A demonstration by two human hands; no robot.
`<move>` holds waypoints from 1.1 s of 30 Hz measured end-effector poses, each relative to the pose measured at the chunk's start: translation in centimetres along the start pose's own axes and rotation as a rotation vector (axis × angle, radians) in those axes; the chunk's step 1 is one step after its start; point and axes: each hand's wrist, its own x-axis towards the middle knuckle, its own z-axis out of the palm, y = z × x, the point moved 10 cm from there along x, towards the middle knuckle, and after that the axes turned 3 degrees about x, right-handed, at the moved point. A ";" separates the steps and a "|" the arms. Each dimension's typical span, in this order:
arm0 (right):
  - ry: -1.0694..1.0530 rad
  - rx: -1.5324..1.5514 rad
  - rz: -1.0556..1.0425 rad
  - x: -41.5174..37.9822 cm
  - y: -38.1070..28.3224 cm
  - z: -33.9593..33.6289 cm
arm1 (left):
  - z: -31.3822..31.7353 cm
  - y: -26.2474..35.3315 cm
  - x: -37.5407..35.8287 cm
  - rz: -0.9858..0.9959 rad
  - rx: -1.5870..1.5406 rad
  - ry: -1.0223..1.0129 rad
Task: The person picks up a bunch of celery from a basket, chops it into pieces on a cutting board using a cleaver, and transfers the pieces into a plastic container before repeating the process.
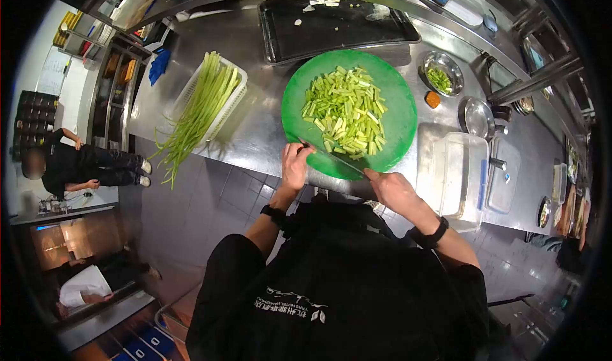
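Observation:
A round green cutting board lies on the steel counter, its near edge in front of me. Chopped green stalks, which look like celery, form a heap on it. A knife spans the board's near edge, seen almost edge-on. At its right end, my right hand is closed around it. My left hand has curled fingers at the other end and appears to grip it there. Long uncut stalks lie in a white plastic basket to the left, their ends hanging over the counter edge.
Behind the board sits a black tray with white scraps. To the right are a metal bowl of green pieces, an orange-brown block, another bowl and a clear plastic container. A person stands at far left.

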 end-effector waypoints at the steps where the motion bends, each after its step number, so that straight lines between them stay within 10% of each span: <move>1: 0.004 0.000 0.007 0.0 0.2 0.5 | 0.1 0.0 -0.1 0.006 -0.005 -0.003; 17: 0.540 1.250 0.741 -12.4 16.2 5.0 | 4.8 0.2 5.9 -0.231 0.031 0.079; 33: 0.270 1.390 0.591 -0.7 9.9 10.8 | 8.9 9.4 6.3 -0.097 0.029 -0.040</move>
